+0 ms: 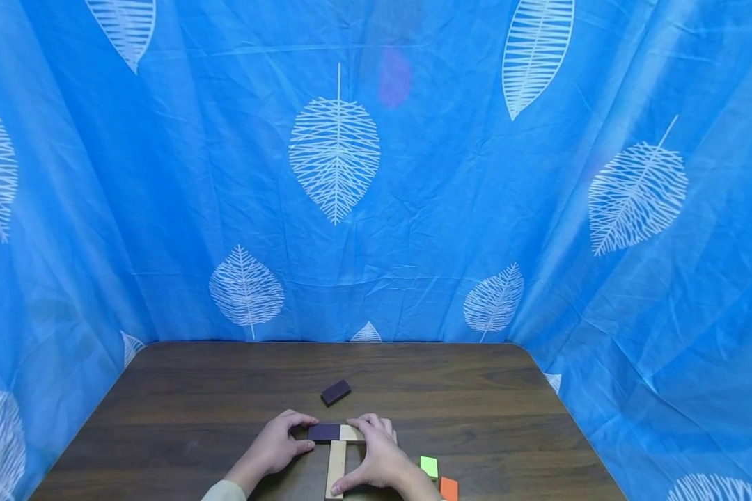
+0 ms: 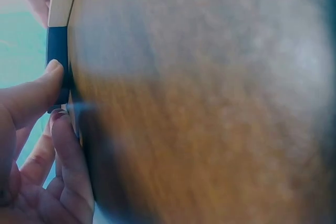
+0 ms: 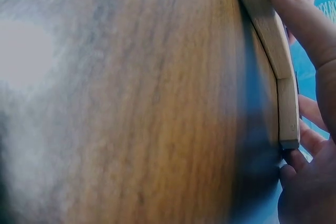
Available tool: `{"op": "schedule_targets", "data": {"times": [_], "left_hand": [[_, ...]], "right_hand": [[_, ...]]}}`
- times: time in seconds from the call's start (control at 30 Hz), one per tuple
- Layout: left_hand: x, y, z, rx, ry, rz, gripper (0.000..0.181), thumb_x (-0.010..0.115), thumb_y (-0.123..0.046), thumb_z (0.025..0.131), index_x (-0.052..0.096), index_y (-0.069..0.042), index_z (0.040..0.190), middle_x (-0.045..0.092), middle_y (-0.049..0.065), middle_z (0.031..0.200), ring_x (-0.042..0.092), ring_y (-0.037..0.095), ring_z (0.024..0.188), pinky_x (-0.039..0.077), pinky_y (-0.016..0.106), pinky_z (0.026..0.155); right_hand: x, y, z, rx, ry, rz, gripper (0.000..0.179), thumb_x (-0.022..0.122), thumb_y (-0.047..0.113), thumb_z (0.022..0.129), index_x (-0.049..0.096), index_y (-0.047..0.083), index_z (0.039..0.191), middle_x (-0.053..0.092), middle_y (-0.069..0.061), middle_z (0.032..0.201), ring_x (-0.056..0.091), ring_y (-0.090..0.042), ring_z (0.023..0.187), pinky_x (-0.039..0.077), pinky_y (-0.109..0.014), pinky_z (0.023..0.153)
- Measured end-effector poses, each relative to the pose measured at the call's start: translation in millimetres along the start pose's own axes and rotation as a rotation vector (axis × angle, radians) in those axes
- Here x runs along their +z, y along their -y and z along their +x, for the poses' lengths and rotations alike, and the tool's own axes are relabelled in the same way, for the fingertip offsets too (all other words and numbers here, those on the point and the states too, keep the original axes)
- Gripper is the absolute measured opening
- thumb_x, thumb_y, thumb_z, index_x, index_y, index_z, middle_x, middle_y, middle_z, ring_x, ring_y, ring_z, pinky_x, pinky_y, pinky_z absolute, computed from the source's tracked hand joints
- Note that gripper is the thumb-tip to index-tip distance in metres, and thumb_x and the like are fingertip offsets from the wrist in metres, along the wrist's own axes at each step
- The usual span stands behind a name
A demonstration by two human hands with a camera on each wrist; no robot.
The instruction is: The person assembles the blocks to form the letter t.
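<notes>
A dark purple block and a pale wooden block lie end to end, forming a bar across the table. From below, a longer pale wooden block meets the bar near their joint, making a T. My left hand pinches the dark block's left end, its thumb against the near side. My right hand spans the pale pieces: fingers at the crossbar's far side and right end, thumb on the near end of the long block. The right palm hides part of the crossbar's right end.
Beyond the T lies a loose dark block. A bright green block and an orange block sit right of my right forearm. The brown wooden table ends at a blue leaf-patterned curtain.
</notes>
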State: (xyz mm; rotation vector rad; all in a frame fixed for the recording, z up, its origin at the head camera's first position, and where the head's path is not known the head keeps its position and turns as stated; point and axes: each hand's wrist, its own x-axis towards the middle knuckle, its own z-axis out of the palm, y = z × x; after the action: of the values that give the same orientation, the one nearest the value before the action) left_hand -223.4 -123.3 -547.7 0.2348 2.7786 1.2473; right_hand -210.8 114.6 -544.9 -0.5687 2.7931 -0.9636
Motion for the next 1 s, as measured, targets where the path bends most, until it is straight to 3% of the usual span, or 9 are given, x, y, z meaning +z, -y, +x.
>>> {"op": "schedule_targets", "data": {"times": [0.13,0.23,0.4,0.57,0.83,0.9,1.0], "left_hand": [[-0.3,0.4,0.6,0.011,-0.001,0.031,0.032,0.084,-0.013,0.081,0.075,-0.020,0.111,0.064,0.004,0.114,0.060,0.031,0.110,0.047,0.057,0.093],[-0.8,0.6,0.4,0.021,0.000,0.030,0.032,0.084,-0.014,0.081,0.075,-0.019,0.111,0.064,0.004,0.114,0.059,0.035,0.114,0.045,0.061,0.095],[0.1,0.1,0.0,0.033,-0.010,0.014,0.038,0.087,-0.016,0.078,0.075,-0.018,0.113,0.064,0.003,0.113,0.060,0.035,0.112,0.045,0.060,0.095],[0.5,-0.1,-0.3,-0.013,-0.018,-0.009,0.049,0.091,-0.021,0.072,0.073,-0.017,0.117,0.064,0.001,0.111,0.060,0.029,0.107,0.047,0.058,0.094],[1.1,0.5,-2.0,-0.046,-0.047,-0.096,0.060,0.095,-0.025,0.066,0.071,-0.015,0.120,0.063,0.000,0.107,0.053,0.015,0.083,0.046,0.036,0.074],[1.0,0.2,-2.4,-0.052,-0.054,-0.105,0.061,0.096,-0.026,0.066,0.071,-0.014,0.120,0.063,0.001,0.106,0.054,0.016,0.083,0.045,0.036,0.072],[0.4,-1.2,-2.7,-0.062,-0.064,-0.090,0.062,0.095,-0.029,0.066,0.071,-0.013,0.121,0.064,0.000,0.105,0.058,0.020,0.093,0.049,0.043,0.082]], "right_hand": [[0.1,0.5,0.5,0.001,0.002,-0.004,0.106,0.096,0.059,0.051,0.058,0.015,0.140,0.050,0.002,0.130,0.041,-0.029,0.119,0.040,-0.056,0.099],[-0.1,1.0,0.6,0.002,0.003,-0.005,0.105,0.096,0.058,0.052,0.058,0.015,0.139,0.050,0.002,0.130,0.041,-0.029,0.120,0.040,-0.057,0.099],[-1.5,1.2,0.1,0.014,0.007,0.012,0.107,0.096,0.058,0.052,0.057,0.015,0.141,0.050,0.000,0.131,0.041,-0.029,0.119,0.040,-0.057,0.099],[-3.0,-0.8,-0.1,0.040,-0.005,0.094,0.106,0.094,0.055,0.059,0.051,0.012,0.145,0.050,-0.008,0.137,0.040,-0.033,0.123,0.040,-0.062,0.099],[-1.6,-5.7,0.6,0.051,-0.035,0.139,0.107,0.093,0.055,0.061,0.049,0.009,0.146,0.050,-0.011,0.139,0.041,-0.033,0.124,0.042,-0.060,0.098],[-1.4,-6.1,0.7,0.052,-0.039,0.146,0.107,0.094,0.055,0.061,0.049,0.009,0.146,0.050,-0.011,0.140,0.042,-0.033,0.124,0.043,-0.059,0.098],[-1.8,-6.4,0.9,0.053,-0.043,0.157,0.108,0.094,0.055,0.060,0.049,0.008,0.146,0.050,-0.011,0.140,0.042,-0.033,0.124,0.043,-0.059,0.099]]}}
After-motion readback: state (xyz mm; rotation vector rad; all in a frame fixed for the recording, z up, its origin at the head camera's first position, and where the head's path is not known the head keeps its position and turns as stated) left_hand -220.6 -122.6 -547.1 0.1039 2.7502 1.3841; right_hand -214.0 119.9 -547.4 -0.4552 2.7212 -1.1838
